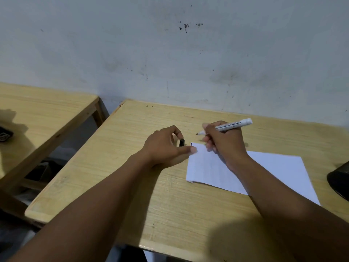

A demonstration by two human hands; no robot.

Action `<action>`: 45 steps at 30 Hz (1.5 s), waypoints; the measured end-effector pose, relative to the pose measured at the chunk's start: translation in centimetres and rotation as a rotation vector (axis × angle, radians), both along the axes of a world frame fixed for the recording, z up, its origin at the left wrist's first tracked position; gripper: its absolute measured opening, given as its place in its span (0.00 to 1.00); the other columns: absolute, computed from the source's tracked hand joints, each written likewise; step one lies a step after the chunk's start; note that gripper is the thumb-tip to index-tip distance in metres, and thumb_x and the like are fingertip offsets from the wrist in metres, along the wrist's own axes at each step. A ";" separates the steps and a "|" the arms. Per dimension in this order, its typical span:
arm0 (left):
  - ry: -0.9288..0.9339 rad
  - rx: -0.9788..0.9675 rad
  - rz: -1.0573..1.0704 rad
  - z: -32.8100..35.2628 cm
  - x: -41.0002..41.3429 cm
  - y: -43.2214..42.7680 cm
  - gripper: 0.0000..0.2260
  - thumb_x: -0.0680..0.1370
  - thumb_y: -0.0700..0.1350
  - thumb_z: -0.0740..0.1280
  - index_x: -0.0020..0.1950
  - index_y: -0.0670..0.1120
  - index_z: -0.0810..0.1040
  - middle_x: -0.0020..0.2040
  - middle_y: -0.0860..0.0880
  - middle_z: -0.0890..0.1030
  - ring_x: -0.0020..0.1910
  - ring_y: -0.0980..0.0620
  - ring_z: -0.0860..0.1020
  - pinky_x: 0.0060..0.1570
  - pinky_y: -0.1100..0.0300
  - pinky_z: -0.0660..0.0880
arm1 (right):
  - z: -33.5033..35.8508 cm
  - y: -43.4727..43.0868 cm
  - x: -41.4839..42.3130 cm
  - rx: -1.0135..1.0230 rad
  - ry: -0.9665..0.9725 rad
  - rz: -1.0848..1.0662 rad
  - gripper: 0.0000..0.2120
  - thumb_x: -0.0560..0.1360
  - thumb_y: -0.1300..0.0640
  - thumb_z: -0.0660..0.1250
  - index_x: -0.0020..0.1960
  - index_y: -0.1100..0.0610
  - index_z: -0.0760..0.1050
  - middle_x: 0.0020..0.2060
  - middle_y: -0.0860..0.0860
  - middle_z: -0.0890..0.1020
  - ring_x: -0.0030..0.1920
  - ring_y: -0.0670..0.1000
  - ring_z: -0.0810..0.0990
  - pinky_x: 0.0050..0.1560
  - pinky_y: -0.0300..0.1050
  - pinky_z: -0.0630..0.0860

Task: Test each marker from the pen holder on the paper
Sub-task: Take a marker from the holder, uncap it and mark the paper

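Note:
A white sheet of paper point(279, 173) lies on the wooden table point(132, 176), with a short dark mark at its far left corner. My right hand point(224, 142) grips a white marker point(226, 126), uncapped, its black tip pointing left just above the table beyond the paper's corner. My left hand point(166, 146) rests on the table beside the paper, thumb touching the paper's corner, and pinches the marker's black cap point(181, 142) between fingers and thumb. The pen holder may be the dark object point(340, 180) cut off at the right edge; I cannot tell.
A second wooden table point(43, 114) stands to the left across a narrow gap, with a dark item point(5, 136) at its left edge. A stained white wall point(170, 53) runs directly behind both tables.

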State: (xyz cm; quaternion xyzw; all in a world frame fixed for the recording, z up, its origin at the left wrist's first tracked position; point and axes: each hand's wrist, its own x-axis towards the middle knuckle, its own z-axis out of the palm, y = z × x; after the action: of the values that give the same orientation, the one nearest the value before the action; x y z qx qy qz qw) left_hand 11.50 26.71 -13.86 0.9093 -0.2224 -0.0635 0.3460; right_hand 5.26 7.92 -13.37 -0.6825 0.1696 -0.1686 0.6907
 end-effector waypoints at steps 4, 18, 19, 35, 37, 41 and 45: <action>0.130 -0.177 -0.020 0.4 1.3 0.6 0.06 0.74 0.49 0.76 0.45 0.47 0.85 0.35 0.52 0.85 0.34 0.58 0.80 0.40 0.63 0.72 | 3.0 -2.2 -0.6 0.193 -0.014 -0.039 0.04 0.76 0.59 0.74 0.46 0.56 0.80 0.31 0.53 0.81 0.24 0.45 0.74 0.22 0.36 0.66; 0.535 -0.701 -0.118 8.0 -1.8 -8.7 0.06 0.78 0.49 0.72 0.52 0.48 0.86 0.44 0.52 0.84 0.41 0.51 0.79 0.43 0.57 0.71 | 9.1 -8.5 -7.1 0.335 0.008 0.032 0.21 0.76 0.59 0.65 0.27 0.56 0.85 0.32 0.57 0.85 0.28 0.51 0.81 0.36 0.43 0.71; 0.548 -0.706 -0.127 8.0 -2.1 -9.1 0.06 0.78 0.49 0.73 0.51 0.49 0.86 0.45 0.52 0.84 0.40 0.51 0.79 0.43 0.57 0.71 | 9.1 -8.7 -7.4 0.342 -0.001 0.027 0.21 0.76 0.59 0.65 0.27 0.56 0.85 0.32 0.57 0.85 0.29 0.51 0.81 0.36 0.43 0.71; 0.580 -0.737 -0.240 9.2 -4.5 -13.6 0.05 0.78 0.46 0.72 0.49 0.45 0.83 0.38 0.51 0.84 0.36 0.54 0.81 0.43 0.58 0.72 | 9.1 -10.4 -9.9 0.470 -0.099 -0.001 0.04 0.77 0.60 0.71 0.49 0.61 0.81 0.39 0.60 0.88 0.33 0.50 0.86 0.33 0.39 0.78; 0.556 -0.722 -0.256 9.7 -4.3 -14.0 0.05 0.78 0.46 0.72 0.47 0.46 0.83 0.37 0.51 0.84 0.36 0.55 0.82 0.42 0.58 0.73 | 9.3 -10.5 -10.2 0.490 -0.120 0.002 0.03 0.78 0.60 0.71 0.48 0.61 0.80 0.39 0.59 0.88 0.34 0.50 0.87 0.33 0.39 0.79; 0.499 -0.696 -0.301 10.8 -4.2 -14.8 0.05 0.79 0.46 0.72 0.49 0.46 0.84 0.40 0.50 0.85 0.41 0.54 0.83 0.44 0.59 0.74 | 11.3 -11.2 -11.3 0.361 -0.070 0.058 0.08 0.76 0.54 0.74 0.48 0.60 0.83 0.39 0.58 0.87 0.35 0.51 0.88 0.32 0.39 0.80; 0.464 -0.790 -0.278 12.4 -4.2 -16.1 0.03 0.79 0.44 0.71 0.47 0.46 0.84 0.41 0.50 0.86 0.43 0.52 0.85 0.47 0.58 0.75 | 14.8 -14.8 -13.6 0.204 -0.011 0.005 0.21 0.69 0.41 0.75 0.52 0.57 0.78 0.39 0.58 0.86 0.28 0.49 0.83 0.24 0.37 0.74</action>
State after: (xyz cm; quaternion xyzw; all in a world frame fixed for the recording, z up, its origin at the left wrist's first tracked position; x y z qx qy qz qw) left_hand 7.27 10.62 -1.46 0.6317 -0.2658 -0.2213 0.6938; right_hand -8.30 -6.89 1.41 -0.6080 0.1804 -0.1524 0.7580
